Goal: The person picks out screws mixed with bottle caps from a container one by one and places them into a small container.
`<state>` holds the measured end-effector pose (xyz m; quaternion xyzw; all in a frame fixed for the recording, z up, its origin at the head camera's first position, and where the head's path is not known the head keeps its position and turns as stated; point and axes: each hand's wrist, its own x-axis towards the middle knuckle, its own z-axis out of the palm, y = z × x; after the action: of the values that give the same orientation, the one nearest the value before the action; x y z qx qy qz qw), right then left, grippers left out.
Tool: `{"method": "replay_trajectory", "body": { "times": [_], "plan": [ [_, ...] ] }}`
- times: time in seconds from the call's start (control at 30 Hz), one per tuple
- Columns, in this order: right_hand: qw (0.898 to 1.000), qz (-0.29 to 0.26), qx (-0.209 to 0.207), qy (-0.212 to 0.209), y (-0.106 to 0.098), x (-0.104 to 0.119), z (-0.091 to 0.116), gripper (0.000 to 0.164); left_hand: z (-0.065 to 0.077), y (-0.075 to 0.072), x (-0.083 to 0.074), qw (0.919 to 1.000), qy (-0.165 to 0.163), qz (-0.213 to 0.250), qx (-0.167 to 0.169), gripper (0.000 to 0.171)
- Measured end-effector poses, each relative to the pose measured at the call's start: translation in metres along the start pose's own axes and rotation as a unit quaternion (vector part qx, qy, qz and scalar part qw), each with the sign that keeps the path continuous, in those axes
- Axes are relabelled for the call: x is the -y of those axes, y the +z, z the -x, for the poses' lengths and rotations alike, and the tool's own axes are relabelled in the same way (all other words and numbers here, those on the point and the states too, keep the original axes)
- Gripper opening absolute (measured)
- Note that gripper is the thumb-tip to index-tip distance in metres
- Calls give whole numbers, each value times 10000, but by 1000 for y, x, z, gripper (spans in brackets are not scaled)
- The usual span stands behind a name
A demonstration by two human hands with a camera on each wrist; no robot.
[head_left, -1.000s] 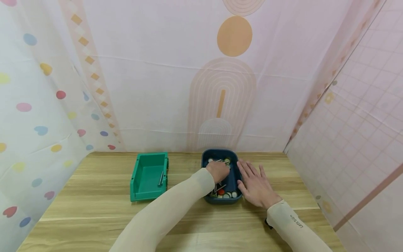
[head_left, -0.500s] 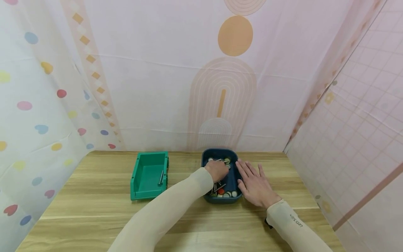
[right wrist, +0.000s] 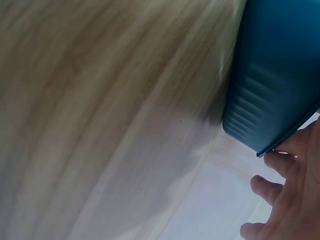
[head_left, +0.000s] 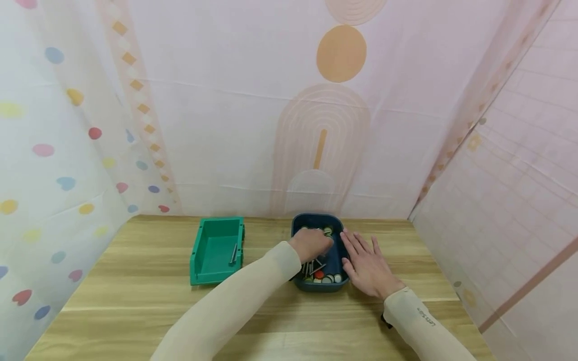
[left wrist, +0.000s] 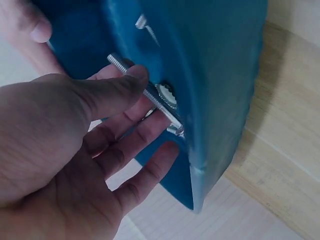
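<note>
My left hand (head_left: pixel 310 244) reaches down into a dark blue bin (head_left: pixel 321 287) on the table. In the left wrist view its thumb and index finger pinch a long threaded bolt (left wrist: pixel 162 106), the other fingers spread below it. Just behind lies a ridged bottle cap (left wrist: pixel 166 95), and another bolt (left wrist: pixel 141 22) rests farther up the bin. My right hand (head_left: pixel 368 268) touches the bin's right rim, fingers stretched out. Towards the bin's near end are several bolts and bottle caps, among them a red bottle cap (head_left: pixel 319 275).
A green open-front bin (head_left: pixel 195 258) stands to the left on the wooden table (head_left: pixel 113 301), with a bolt (head_left: pixel 233 253) along its right side. Patterned cloth (head_left: pixel 226 150) hangs behind the table and on both sides.
The left hand shifts slightly within the blue bin, uncovering more bolts near its wrist. The right hand stays on the rim. The head view has turned a little left.
</note>
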<state>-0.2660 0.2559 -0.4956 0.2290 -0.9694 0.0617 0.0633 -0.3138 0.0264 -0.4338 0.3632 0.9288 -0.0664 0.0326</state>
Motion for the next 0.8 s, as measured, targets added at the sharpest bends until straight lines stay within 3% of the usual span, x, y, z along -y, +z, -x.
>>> {"method": "replay_trajectory", "body": {
  "times": [0.2,0.43,0.8],
  "plan": [
    [10000,-37,-42,16,2,-1,0,71,15,-4,5,9990,-27,265,-371,11],
    [9999,-78,-30,92,2,0,0,71,35,-15,7,9955,-196,791,-476,17],
    [9999,-75,-75,94,0,2,2,72,65,-17,23,9832,-371,1625,-745,17]
  ]
}}
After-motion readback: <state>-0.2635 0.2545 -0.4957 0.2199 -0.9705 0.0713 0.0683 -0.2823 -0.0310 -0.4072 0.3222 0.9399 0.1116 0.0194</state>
